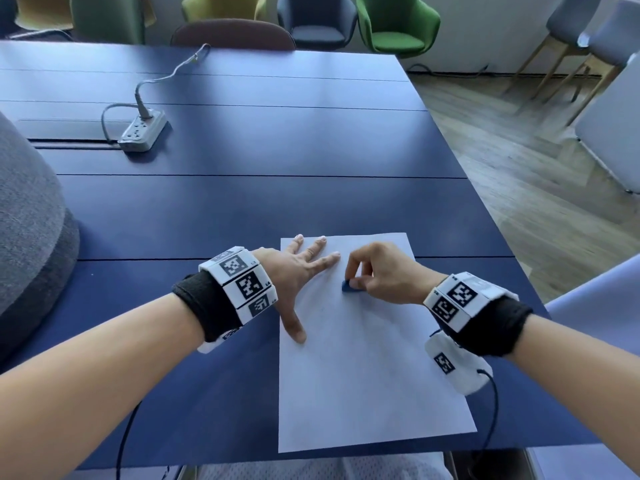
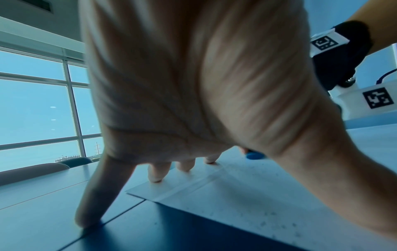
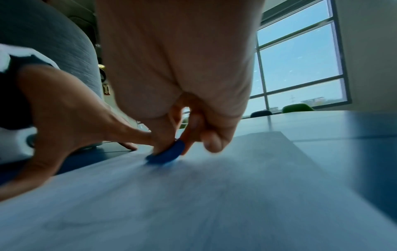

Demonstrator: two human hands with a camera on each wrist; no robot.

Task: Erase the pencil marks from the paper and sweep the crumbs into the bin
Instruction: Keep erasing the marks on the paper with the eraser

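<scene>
The paper [image 1: 363, 358] lies flat on the blue bench [image 1: 242, 202], near its front edge, with the blue eraser [image 1: 350, 285] standing on the sheet's upper half. The right hand [image 1: 384, 271] pinches the eraser between thumb and curled fingers [image 3: 211, 142] and presses its lower edge onto the sheet. The left hand [image 1: 294, 271] lies flat and spread at the sheet's left edge: fingertips [image 2: 155, 176] and thumb press on the paper, while the little finger rests on the bare bench beside it. The head view shows only very faint marks near the sheet's middle. The left wrist view alone shows fine dark crumbs [image 2: 277, 219] scattered across the paper, and a fold line near its far corner. The right wrist view is blurred around the eraser. A power strip [image 1: 143, 130] with its cable lies well apart at the bench's far left.
</scene>
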